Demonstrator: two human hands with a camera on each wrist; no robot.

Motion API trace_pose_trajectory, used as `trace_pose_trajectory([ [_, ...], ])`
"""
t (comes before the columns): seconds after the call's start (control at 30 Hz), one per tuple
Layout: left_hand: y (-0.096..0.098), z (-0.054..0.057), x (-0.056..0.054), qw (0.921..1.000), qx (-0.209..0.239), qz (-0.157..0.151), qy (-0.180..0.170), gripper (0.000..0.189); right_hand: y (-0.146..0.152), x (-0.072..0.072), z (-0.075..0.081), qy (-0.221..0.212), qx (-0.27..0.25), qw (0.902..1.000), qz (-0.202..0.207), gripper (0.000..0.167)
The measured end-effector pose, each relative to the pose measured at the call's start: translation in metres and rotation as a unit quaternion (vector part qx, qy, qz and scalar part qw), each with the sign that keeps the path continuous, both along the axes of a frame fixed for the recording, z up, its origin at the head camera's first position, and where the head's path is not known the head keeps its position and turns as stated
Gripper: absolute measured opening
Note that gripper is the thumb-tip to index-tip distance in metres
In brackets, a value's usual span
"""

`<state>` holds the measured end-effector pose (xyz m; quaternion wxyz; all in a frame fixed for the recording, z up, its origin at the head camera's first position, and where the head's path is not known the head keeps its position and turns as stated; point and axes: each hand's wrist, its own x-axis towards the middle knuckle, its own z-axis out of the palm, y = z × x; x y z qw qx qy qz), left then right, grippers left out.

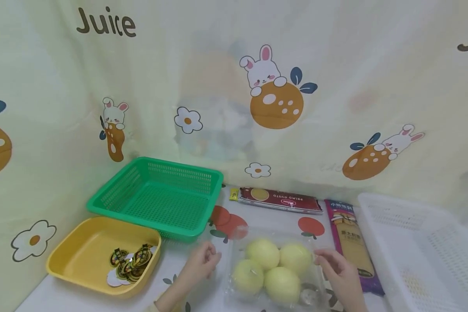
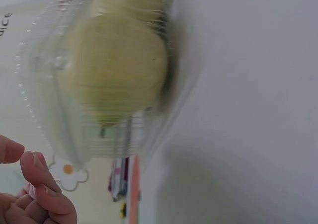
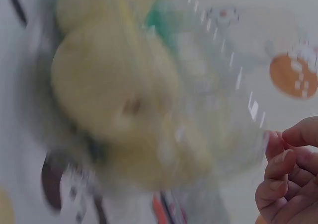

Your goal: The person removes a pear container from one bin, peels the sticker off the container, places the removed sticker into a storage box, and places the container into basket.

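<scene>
A clear plastic clamshell box [image 1: 238, 240] with several round, pale yellow-green fruits [image 1: 283, 285] in it lies on the table between the two hands. My right hand [image 1: 340, 274] pinches the box's upper right edge between thumb and fingertips; the right wrist view shows these fingers [image 3: 278, 172] at the ridged rim. To the left of the box, my left hand [image 1: 203, 261] is loosely curled and holds nothing. A gap separates its fingers [image 2: 42, 186] from the box wall in the left wrist view. The fruits look blurred in the right wrist view.
A green basket [image 1: 171, 203] stands at the back left, with a yellow tub [image 1: 82, 255] of round printed pieces [image 1: 132, 264] before it. Behind the box lies a red packet [image 1: 281, 200]. A purple packet [image 1: 352, 242] and a white basket [image 1: 425, 251] are at the right.
</scene>
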<state>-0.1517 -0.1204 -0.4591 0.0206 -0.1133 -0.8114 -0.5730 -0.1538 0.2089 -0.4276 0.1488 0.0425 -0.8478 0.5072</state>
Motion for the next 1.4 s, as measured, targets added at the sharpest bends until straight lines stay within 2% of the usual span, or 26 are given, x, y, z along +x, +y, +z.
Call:
trace_pose_trajectory([
  [0.07, 0.002, -0.007, -0.002, 0.9997, 0.001, -0.008, -0.021, 0.016, 0.012, -0.002, -0.014, -0.043, 0.025, 0.9981, -0.036, 0.015],
  [0.13, 0.005, -0.013, -0.003, 0.9994, -0.006, -0.014, -0.031, 0.017, 0.021, -0.004, -0.026, -0.085, 0.052, 0.9938, -0.051, 0.020],
  [0.23, 0.010, -0.019, -0.004, 0.9985, -0.011, -0.031, -0.042, 0.018, 0.026, -0.006, -0.041, -0.139, 0.074, 0.9867, -0.038, 0.028],
  [0.3, 0.013, -0.021, -0.004, 0.9972, -0.022, -0.046, -0.055, 0.019, 0.026, -0.005, -0.047, -0.157, 0.074, 0.9846, -0.021, 0.033],
  [0.37, 0.016, -0.021, -0.002, 0.9950, -0.025, -0.059, -0.076, 0.020, 0.025, -0.004, -0.049, -0.173, 0.070, 0.9825, -0.011, 0.033],
  [0.5, 0.021, -0.021, 0.000, 0.9921, -0.029, -0.071, -0.099, 0.024, 0.025, -0.003, -0.051, -0.172, 0.075, 0.9821, 0.013, 0.033],
  [0.63, 0.023, -0.019, -0.002, 0.9933, -0.036, -0.077, -0.079, 0.024, 0.028, -0.004, -0.052, -0.183, 0.059, 0.9814, 0.011, 0.029],
  [0.7, 0.022, -0.017, -0.004, 0.9937, -0.043, -0.079, -0.068, 0.023, 0.028, -0.005, -0.052, -0.207, 0.037, 0.9776, 0.005, 0.027],
  [0.8, 0.021, -0.014, -0.005, 0.9934, -0.047, -0.081, -0.067, 0.023, 0.028, -0.006, -0.050, -0.226, 0.015, 0.9740, 0.004, 0.024],
  [0.9, 0.020, -0.010, -0.006, 0.9936, -0.050, -0.077, -0.066, 0.022, 0.026, -0.007, -0.047, -0.227, -0.008, 0.9739, 0.002, 0.022],
  [1.03, 0.018, 0.000, -0.006, 0.9942, -0.065, -0.064, -0.055, 0.022, 0.022, -0.007, -0.041, -0.188, -0.015, 0.9821, 0.007, 0.021],
  [1.17, 0.013, 0.018, -0.009, 0.9945, -0.089, -0.053, -0.010, 0.023, 0.017, -0.007, -0.028, -0.152, -0.022, 0.9880, 0.015, 0.022],
  [1.27, 0.008, 0.037, -0.014, 0.9915, -0.112, -0.048, 0.046, 0.023, 0.011, -0.010, -0.011, -0.137, -0.036, 0.9896, 0.025, 0.021],
  [1.33, 0.001, 0.053, -0.017, 0.9883, -0.132, -0.039, 0.067, 0.021, 0.005, -0.014, 0.002, -0.120, -0.055, 0.9905, 0.040, 0.020],
  [1.4, -0.008, 0.073, -0.021, 0.9852, -0.152, -0.028, 0.074, 0.020, -0.002, -0.021, 0.016, -0.100, -0.071, 0.9899, 0.071, 0.022],
])
